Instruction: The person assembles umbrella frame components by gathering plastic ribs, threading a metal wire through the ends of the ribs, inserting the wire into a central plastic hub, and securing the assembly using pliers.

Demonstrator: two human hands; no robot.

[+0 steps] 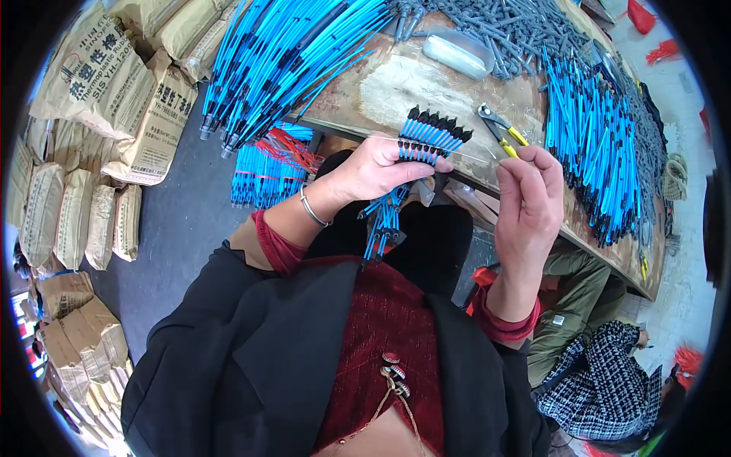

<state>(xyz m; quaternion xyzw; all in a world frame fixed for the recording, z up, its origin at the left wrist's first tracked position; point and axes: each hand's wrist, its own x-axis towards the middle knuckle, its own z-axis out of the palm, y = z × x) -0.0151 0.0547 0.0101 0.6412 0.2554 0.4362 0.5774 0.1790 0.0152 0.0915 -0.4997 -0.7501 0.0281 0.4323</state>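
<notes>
My left hand (384, 167) is closed around a bundle of thin blue rods with black tips (435, 135), held over the table's near edge. The tips fan out above my fingers, and the lower ends hang below the hand. A thin pale strand (474, 158) crosses the bundle and stretches toward my right hand (531, 199). The right hand is raised to the right of the bundle, thumb and fingers pinched together at the strand's end. Just beyond its fingertips lie pliers with yellow handles (504, 131).
The worn wooden table (388, 85) carries heaps of blue rods (297, 49) at left and more blue rods (598, 145) at right. Grey fittings (518, 34) and a clear plastic box (458, 57) lie farther back. Paper sacks (91, 84) stand left. Another person (609, 381) is at lower right.
</notes>
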